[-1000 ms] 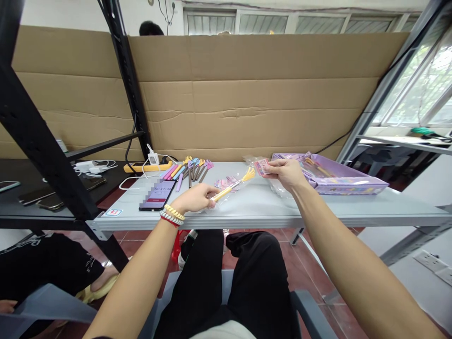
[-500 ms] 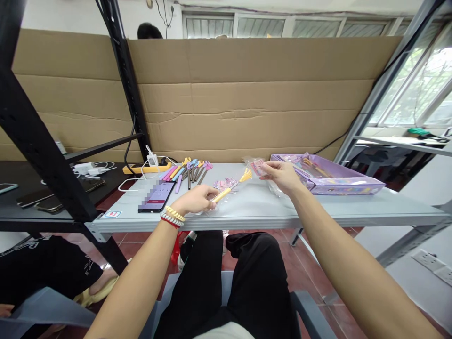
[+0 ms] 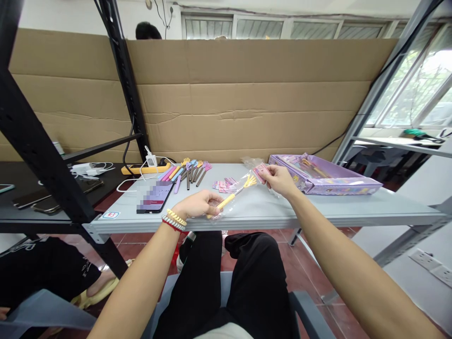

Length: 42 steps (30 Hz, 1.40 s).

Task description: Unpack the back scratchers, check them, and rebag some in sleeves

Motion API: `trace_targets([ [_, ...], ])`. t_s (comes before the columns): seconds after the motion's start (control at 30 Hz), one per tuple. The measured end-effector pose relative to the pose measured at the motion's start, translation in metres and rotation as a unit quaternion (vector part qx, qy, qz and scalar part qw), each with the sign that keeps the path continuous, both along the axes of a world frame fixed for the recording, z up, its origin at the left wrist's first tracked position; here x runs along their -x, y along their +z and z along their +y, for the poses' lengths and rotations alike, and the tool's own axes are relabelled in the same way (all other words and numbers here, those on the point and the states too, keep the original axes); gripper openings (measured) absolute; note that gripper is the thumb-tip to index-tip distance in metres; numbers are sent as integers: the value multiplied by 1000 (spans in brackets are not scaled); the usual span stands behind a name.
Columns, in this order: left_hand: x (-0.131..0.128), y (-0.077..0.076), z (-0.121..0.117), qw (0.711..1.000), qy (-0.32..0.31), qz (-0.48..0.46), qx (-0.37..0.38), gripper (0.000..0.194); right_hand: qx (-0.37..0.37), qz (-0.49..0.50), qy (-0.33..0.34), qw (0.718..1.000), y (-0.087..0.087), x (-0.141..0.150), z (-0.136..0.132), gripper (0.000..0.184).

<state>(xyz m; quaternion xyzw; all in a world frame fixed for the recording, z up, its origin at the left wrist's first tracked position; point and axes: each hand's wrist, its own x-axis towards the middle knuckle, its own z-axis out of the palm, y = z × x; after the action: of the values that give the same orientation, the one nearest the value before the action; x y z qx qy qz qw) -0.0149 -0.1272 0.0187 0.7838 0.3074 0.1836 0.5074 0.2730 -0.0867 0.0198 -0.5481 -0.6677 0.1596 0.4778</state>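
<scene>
My left hand [image 3: 203, 203] is closed on the handle of a yellow back scratcher [image 3: 228, 201], whose claw end points up and right. Clear plastic film [image 3: 236, 200] lies around the scratcher. Between the fingertips of my right hand [image 3: 281, 180] is a small pink printed card [image 3: 262, 172], close beside the claw. A clear plastic bag [image 3: 250, 162] shows behind that card; whether my fingers grip it too I cannot tell. More pink cards [image 3: 225, 184] lie on the table past my left hand. Several back scratchers in mixed colours [image 3: 186, 170] lie in a row to the left.
A purple box [image 3: 341, 186] with wrapped scratchers inside stands at the right of the grey table [image 3: 318, 205]. A phone [image 3: 160, 197] lies at the left, near a yellow power strip [image 3: 141, 168] and white cables. Cardboard [image 3: 247, 99] closes off the back. Another person [image 3: 45, 268] sits at the left.
The scratcher's claw has shifted slightly right and down, nearer the card in my right hand. My left hand has moved a little toward me, uncovering more of the pink cards on the table.
</scene>
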Motion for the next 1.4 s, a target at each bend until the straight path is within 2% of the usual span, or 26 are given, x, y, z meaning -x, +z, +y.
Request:
trace_targets([
  [0.13, -3, 1, -1, 1000, -12, -1, -6, 17, -16, -67, -100, 993, -1, 1, 1, 23],
  [0.2, -4, 1, -1, 1000, -23, -10, -3, 16, -7, -61, -108, 992, -2, 1, 1, 23],
  [0.27, -5, -1, -1, 999, -25, -25, 16, 15, 20, -11, -76, 997, -4, 0, 1, 28],
  [0.33, -6, -4, 0, 998, -13, -49, 48, 15, 43, 77, -13, 996, -4, -1, 1, 36],
  [0.43, -9, -10, 1, 990, 38, -100, 88, 17, 59, 215, 72, 972, -5, -2, 0, 54],
  [0.5, -13, -14, 4, 980, 86, -143, 108, 18, 66, 253, 67, 963, -8, 2, -4, 60],
  [0.6, -24, -21, 9, 955, 151, -211, 145, 23, 45, 201, 9, 978, -18, 20, -22, 60],
  [0.67, -34, -25, 10, 937, 177, -254, 160, 27, 36, 119, 37, 992, -27, 38, -41, 56],
  [0.77, -50, -32, 8, 919, 192, -302, 168, 28, 19, -39, 135, 990, -38, 66, -72, 37],
  [0.83, -59, -35, 4, 915, 197, -308, 171, 26, -23, -131, 139, 981, -41, 79, -86, 23],
  [0.9, -65, -36, 1, 913, 205, -309, 168, 24, -65, -181, 104, 976, -43, 86, -90, 19],
  [1.07, -70, -33, -3, 906, 215, -315, 184, 23, -122, -165, 42, 978, -47, 86, -81, 34],
  [1.23, -74, -29, -7, 888, 243, -351, 171, 27, -162, -140, 9, 977, -46, 84, -75, 36],
  [1.4, -78, -25, -9, 908, 223, -335, 116, 28, -151, -144, -17, 978, -40, 84, -75, 40],
])
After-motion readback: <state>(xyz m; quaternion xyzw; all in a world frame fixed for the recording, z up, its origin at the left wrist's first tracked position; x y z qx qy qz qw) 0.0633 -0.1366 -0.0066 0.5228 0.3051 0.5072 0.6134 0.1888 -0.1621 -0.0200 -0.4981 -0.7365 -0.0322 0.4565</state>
